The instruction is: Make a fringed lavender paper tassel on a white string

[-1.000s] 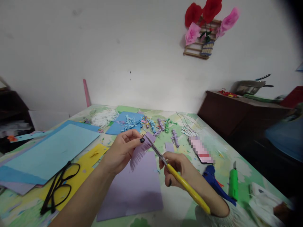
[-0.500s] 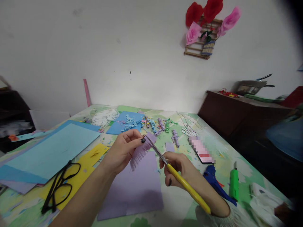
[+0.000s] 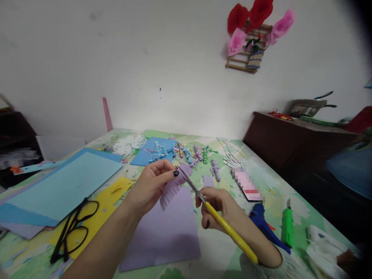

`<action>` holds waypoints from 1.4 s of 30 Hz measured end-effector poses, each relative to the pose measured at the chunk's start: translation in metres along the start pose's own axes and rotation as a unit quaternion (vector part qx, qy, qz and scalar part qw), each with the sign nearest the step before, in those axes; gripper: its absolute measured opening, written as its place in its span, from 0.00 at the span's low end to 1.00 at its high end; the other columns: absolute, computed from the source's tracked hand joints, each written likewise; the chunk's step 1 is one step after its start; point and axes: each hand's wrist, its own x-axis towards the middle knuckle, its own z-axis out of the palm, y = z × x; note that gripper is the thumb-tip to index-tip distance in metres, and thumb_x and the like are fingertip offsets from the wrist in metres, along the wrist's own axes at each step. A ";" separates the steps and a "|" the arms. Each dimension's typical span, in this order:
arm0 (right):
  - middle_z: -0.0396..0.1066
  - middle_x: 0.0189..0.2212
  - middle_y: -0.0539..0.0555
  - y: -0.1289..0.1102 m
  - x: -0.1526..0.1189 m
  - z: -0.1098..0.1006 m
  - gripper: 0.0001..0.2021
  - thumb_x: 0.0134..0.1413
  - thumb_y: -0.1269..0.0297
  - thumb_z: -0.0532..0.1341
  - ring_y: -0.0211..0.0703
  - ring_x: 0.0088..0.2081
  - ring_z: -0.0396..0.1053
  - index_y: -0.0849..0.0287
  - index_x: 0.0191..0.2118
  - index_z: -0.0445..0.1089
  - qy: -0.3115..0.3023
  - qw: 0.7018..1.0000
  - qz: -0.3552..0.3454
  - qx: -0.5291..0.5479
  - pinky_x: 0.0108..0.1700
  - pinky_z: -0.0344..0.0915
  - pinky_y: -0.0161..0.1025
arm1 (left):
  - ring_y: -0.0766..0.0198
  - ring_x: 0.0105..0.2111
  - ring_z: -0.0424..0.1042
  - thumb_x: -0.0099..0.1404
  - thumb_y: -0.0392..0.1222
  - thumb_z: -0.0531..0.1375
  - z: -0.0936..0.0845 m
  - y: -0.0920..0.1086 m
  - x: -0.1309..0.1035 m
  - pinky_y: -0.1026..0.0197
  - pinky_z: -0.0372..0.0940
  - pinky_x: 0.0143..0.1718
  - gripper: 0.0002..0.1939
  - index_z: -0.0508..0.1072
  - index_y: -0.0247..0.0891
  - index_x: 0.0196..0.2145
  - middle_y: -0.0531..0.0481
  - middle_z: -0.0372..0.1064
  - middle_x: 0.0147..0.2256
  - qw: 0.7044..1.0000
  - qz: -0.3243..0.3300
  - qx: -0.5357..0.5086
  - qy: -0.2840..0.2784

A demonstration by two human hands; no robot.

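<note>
Compared with the preceding views, no clear change is found in either grip or in the blades' position; a fresh cut cannot be confirmed, and the fringing appears paused or very slow. At far left, overlapping light-blue paper sheets (image 3: 72,182) lie flat. Black-framed glasses (image 3: 66,252) rest partly on a yellow paper sheet (image 3: 109,201), near the left forearm. The left hand (image 3: 145,190) is closed in a pinch on a lilac paper strip (image 3: 174,186), fringed along its lower edge and raised above a larger lilac paper sheet (image 3: 165,236). The blades of yellow-handled metal scissors (image 3: 229,230) meet the strip's upper part beside the left thumb; whether they bite into the paper cannot be told. The right hand (image 3: 223,205) grips the scissors around the handles near the pivot. Beyond it lie a small lilac paper square (image 3: 208,180) and a lilac paper roll (image 3: 215,169). Further right are a pink-screened phone (image 3: 247,185), a blue plastic tool (image 3: 260,219) close by the right forearm, and a green-handled cutter (image 3: 287,228) with its blade exposed, a likely hazard to a sweeping arm. Nothing visible obstructs the blades.
</note>
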 end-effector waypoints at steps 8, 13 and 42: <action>0.56 0.19 0.44 0.001 0.001 -0.001 0.14 0.42 0.58 0.67 0.34 0.22 0.58 0.59 0.29 0.63 -0.003 1.000 -0.005 -0.001 0.24 0.53 0.32 | 0.71 0.20 0.64 0.50 0.39 0.69 -0.001 0.001 0.000 0.70 0.59 0.21 0.11 0.69 0.36 0.22 0.55 0.68 0.20 1.000 -0.005 0.003 0.000; 0.58 0.19 0.45 0.001 0.000 0.000 0.15 0.42 0.58 0.69 0.35 0.23 0.60 0.59 0.29 0.63 -0.004 1.000 -0.002 -0.004 0.24 0.54 0.31 | 0.72 0.19 0.64 0.49 0.39 0.70 -0.002 0.001 -0.001 0.70 0.58 0.20 0.12 0.69 0.36 0.22 0.55 0.67 0.19 1.000 -0.007 0.003 -0.002; 0.56 0.18 0.45 -0.002 -0.001 0.000 0.28 0.35 0.39 0.69 0.34 0.22 0.55 0.59 0.25 0.61 0.002 1.000 0.004 0.009 0.23 0.51 0.31 | 0.70 0.21 0.65 0.50 0.39 0.70 -0.001 0.002 0.000 0.68 0.58 0.22 0.11 0.70 0.36 0.22 0.54 0.69 0.21 1.000 -0.006 0.000 0.001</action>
